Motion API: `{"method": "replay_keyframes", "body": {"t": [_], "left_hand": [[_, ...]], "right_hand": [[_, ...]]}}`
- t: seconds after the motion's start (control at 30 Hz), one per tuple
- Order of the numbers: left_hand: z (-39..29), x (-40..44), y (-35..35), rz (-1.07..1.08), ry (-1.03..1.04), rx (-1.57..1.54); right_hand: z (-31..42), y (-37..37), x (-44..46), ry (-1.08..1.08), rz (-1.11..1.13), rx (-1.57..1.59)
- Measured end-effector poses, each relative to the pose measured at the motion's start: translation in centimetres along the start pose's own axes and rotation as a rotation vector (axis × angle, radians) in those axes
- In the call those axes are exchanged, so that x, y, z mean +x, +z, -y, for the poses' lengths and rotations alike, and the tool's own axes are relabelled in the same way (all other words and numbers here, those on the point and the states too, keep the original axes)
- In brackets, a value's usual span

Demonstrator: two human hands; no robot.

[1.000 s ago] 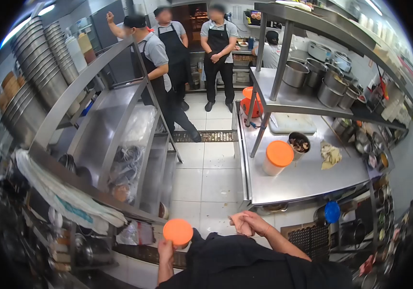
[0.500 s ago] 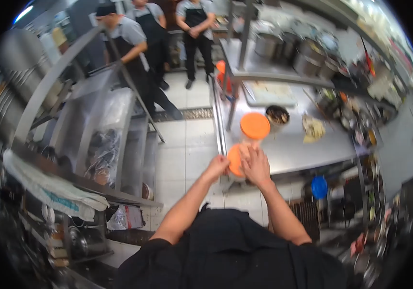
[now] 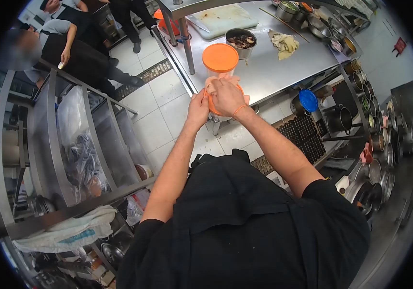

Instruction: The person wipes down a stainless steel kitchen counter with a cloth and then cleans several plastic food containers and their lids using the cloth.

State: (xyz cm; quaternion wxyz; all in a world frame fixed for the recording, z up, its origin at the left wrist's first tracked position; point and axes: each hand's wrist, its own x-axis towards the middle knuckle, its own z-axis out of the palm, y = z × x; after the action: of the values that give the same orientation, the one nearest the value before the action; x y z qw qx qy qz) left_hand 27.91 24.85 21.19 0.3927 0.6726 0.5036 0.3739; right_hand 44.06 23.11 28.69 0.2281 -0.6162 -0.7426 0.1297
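Observation:
My left hand (image 3: 198, 110) grips the left edge of a round orange lid (image 3: 212, 107) at the table's near edge. Over that lid, my right hand (image 3: 226, 98) presses a crumpled pinkish cloth (image 3: 225, 77), with its fingers bent into it. Whether a container sits under this lid is hidden by my hands. Just beyond stands a tub with another orange lid (image 3: 220, 58). To its right is a metal pot (image 3: 241, 42) holding dark food pieces.
A white cutting board (image 3: 223, 21) and a yellowish cloth (image 3: 284, 44) lie on the steel table (image 3: 269, 72). Metal shelving (image 3: 55, 144) stands at left, with several people in aprons beyond. A blue lid (image 3: 308, 100) and black mat (image 3: 303, 137) are lower right.
My view has tilted down and turned, so the table appears higher and the shelving shifts. My hands stay at the lid with the cloth. One co-worker's arm now hangs lower.

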Motion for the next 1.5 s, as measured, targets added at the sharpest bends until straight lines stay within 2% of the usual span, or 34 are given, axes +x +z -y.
{"method": "replay_keyframes", "body": {"t": [0.1, 0.17, 0.23, 0.3, 0.37, 0.43, 0.47, 0.5, 0.53, 0.57, 0.67, 0.77, 0.87, 0.93, 1.0, 1.1, 1.17, 1.27, 1.3, 1.43, 1.47, 1.5], "left_hand": [[-0.3, 0.2, 0.9, -0.023, -0.055, 0.082], [-0.5, 0.0, 2.3, -0.144, -0.036, 0.027], [0.0, -0.3, 3.3, -0.251, -0.017, -0.009], [0.4, 0.3, 3.4, -0.217, -0.010, 0.013], [0.4, 0.6, 2.9, -0.164, 0.025, 0.062], [-0.2, 1.0, 2.1, -0.080, 0.099, 0.136], [-0.1, 1.2, 2.1, -0.064, 0.100, 0.137], [0.3, 1.6, 2.3, -0.053, 0.104, 0.141], [0.3, 2.0, 2.1, -0.043, 0.112, 0.148], [0.3, 2.3, 2.0, -0.016, 0.106, 0.139], [-0.1, 2.9, 1.9, 0.070, 0.138, 0.109], [1.1, 4.3, 2.5, 0.173, 0.236, 0.084], [1.7, 4.7, 2.4, 0.218, 0.230, 0.097], [0.3, 4.0, 2.4, 0.174, 0.203, 0.131], [-0.5, 3.3, 2.7, 0.118, 0.156, 0.097], [-1.1, 2.9, 3.1, 0.054, 0.076, 0.116], [-2.6, 1.6, 3.7, -0.018, 0.021, 0.168], [-1.7, 1.1, 5.8, -0.136, -0.205, 0.136], [-2.3, 0.4, 6.2, -0.127, -0.305, -0.017], [-6.3, -2.3, 5.8, -0.063, -0.631, -0.546], [-7.0, -3.1, 5.7, -0.030, -0.701, -0.661], [-7.5, -3.8, 5.2, 0.055, -0.699, -0.585]], "right_hand": [[0.6, -0.9, -0.3, -0.019, 0.149, 0.130], [0.6, -2.0, -0.8, 0.040, 0.248, 0.155], [0.8, -2.9, -2.4, 0.079, 0.334, 0.102], [1.8, -4.4, -4.0, 0.090, 0.437, 0.009], [0.2, -2.9, -6.6, 0.026, 0.140, -0.057], [0.5, -6.0, -7.9, 0.250, 0.135, -0.034], [-1.5, -7.0, -7.0, 0.342, 0.233, -0.094], [-0.2, -10.1, -5.8, 0.427, 0.307, -0.244], [-2.4, -9.9, -4.6, 0.462, 0.232, -0.293], [-4.8, -10.6, -4.6, 0.517, 0.135, -0.193], [-6.2, -12.3, -2.9, 0.360, 0.134, 0.345], [-6.9, -8.4, 0.4, 0.021, 0.225, 0.009], [-6.9, -4.5, 1.8, 0.113, 0.352, -0.159], [-8.4, -4.1, 1.2, 0.160, 0.266, -0.051], [-10.1, -3.5, -0.4, 0.297, 0.208, 0.115], [-9.4, -2.6, -5.2, 0.459, -0.041, 0.207], [-9.3, 1.3, -8.3, 0.524, -0.226, 0.269], [-4.7, 5.5, -10.4, 0.596, -0.562, 0.524], [-3.9, 6.2, -10.8, 0.606, -0.665, 0.615], [-6.1, 4.5, -9.4, 0.654, -0.529, 0.601], [-8.0, 3.1, -8.5, 0.634, -0.397, 0.590], [-9.6, 0.8, -7.5, 0.610, -0.259, 0.577]]}}
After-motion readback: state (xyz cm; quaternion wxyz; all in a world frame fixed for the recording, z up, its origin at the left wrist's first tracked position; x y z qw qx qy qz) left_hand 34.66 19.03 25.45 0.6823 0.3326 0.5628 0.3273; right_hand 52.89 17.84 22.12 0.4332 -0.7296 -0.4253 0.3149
